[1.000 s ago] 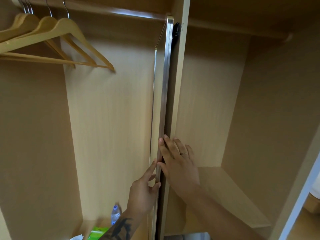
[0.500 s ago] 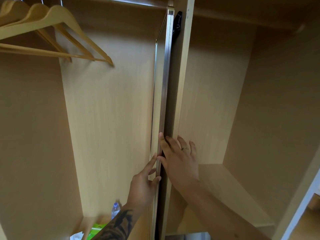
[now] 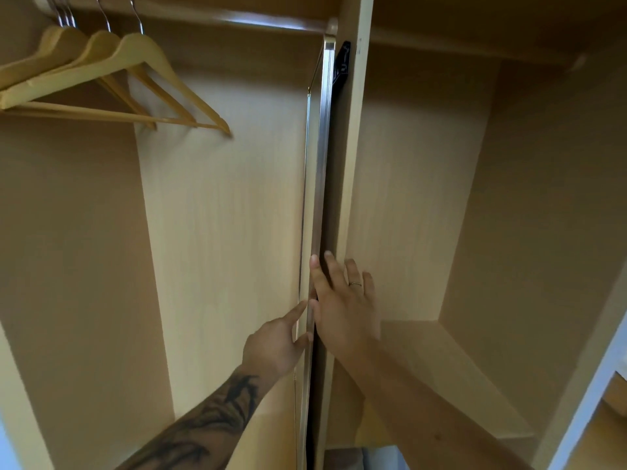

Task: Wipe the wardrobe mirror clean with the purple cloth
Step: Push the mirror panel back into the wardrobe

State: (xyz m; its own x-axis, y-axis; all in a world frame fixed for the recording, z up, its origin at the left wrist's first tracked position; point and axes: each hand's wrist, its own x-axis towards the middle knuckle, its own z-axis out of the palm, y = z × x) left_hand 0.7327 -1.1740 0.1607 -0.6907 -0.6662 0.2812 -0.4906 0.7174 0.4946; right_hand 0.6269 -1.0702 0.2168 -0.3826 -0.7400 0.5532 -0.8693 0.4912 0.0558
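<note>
Both hands [image 3: 342, 310] touch the mirror's metal edge [image 3: 320, 198]; no legible writing.

One head-worn camera looked forward and slightly up into the open wardrobe from close range, facing the centre partition [image 3: 353, 164]. Its wide lens took in the hangers [image 3: 112, 79] at upper left and the shelf [image 3: 441, 368] at lower right.

Dim, warm indoor light; glare streak on rail [image 3: 237, 23] up top. Soft shadows under hangers [image 3: 112, 79]. Slight motion blur, wide-angle bending at edges.
</note>
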